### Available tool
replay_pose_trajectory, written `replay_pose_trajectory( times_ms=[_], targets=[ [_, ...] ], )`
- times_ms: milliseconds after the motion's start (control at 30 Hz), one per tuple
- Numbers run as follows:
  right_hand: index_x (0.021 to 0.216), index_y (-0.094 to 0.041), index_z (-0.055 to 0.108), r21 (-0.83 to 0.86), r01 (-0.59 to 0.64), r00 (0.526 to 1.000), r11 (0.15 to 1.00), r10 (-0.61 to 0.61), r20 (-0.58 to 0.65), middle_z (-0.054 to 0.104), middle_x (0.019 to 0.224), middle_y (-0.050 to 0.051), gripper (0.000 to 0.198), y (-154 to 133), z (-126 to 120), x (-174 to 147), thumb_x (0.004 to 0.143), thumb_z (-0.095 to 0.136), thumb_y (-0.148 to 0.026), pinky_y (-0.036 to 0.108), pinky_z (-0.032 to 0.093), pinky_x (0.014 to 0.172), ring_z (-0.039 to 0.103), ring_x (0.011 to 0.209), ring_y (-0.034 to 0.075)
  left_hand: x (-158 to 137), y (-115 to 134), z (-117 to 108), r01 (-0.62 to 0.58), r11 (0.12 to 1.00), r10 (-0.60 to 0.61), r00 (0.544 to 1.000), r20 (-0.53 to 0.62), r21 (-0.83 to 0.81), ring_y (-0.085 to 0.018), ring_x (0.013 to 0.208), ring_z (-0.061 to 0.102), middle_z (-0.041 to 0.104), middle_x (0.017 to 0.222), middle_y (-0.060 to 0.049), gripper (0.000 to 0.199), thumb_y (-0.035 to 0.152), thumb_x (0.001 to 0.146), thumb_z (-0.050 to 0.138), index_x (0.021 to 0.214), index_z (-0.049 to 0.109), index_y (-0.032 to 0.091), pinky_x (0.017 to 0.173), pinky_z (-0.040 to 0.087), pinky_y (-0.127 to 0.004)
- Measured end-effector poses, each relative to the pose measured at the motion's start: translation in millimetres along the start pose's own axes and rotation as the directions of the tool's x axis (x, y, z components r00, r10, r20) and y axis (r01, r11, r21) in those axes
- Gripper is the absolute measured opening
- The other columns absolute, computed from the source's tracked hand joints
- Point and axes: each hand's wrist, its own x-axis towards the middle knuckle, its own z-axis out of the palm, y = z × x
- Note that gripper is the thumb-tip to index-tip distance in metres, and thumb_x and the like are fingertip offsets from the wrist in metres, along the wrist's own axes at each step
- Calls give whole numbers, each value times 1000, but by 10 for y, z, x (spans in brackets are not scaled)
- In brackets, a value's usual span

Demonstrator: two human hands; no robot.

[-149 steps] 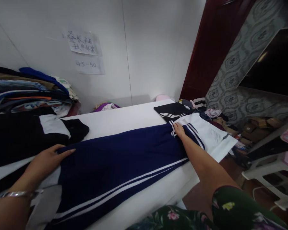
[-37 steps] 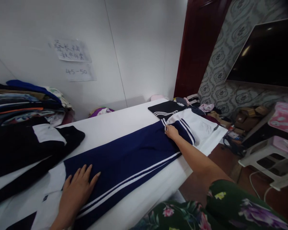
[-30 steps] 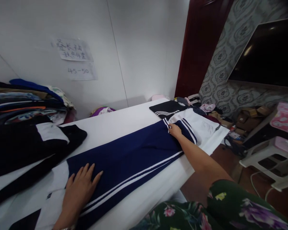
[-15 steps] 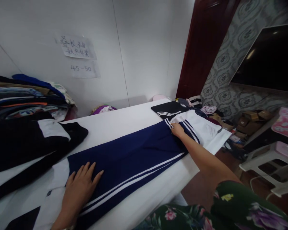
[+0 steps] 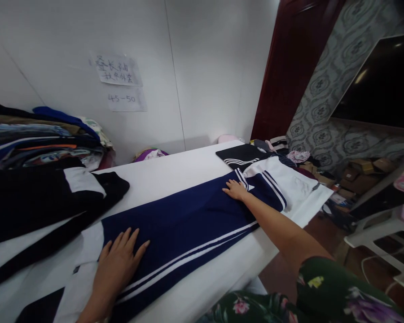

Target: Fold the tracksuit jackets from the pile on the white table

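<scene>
A navy blue garment with white double stripes (image 5: 185,211) lies stretched lengthwise over the white table (image 5: 185,168). My left hand (image 5: 121,260) rests flat on its near left end, fingers spread, beside a white cloth part (image 5: 92,240). Toward the far right end, my right hand (image 5: 234,189) presses on the navy fabric with its fingers extended, just left of a striped, collar-like corner (image 5: 271,190). Neither hand grips anything. White cloth (image 5: 296,179) sits past that corner, and a folded black garment with white stripes (image 5: 240,154) lies behind it.
To the left are a black garment with a white panel (image 5: 37,197) and a tall pile of folded clothes (image 5: 47,139). A white stool (image 5: 384,242) stands on the floor at right, with cardboard boxes (image 5: 363,175) behind. Handwritten papers (image 5: 119,78) hang on the wall.
My right hand has let go of the striped corner and shifted left onto the navy fabric, fingers now extended. My left hand stays in place on the garment. The view has shifted slightly.
</scene>
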Motion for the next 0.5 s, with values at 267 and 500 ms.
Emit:
replay_pose_trajectory(
  times_ms=[267, 500],
  targets=[
    [144, -20, 42, -29, 28, 998, 999, -29, -57, 34, 155, 10, 48, 2, -170, 349, 100, 36, -37, 39, 26, 113, 26, 144, 21, 1, -21, 58, 21, 994, -24, 999, -27, -104, -38, 132, 43, 55, 139, -10, 46, 21, 86, 36, 113, 72, 28, 105, 31, -59],
    [138, -11, 46, -52, -111, 992, 992, 107, -63, 39, 151, 16, 49, 152, -28, 421, 98, 33, -36, 46, 23, 111, 32, 140, 27, -8, 13, -11, 60, 983, -69, 997, -45, -176, -34, 131, 45, 59, 135, -8, 43, 30, 87, 36, 112, 72, 28, 108, 30, -57]
  ],
)
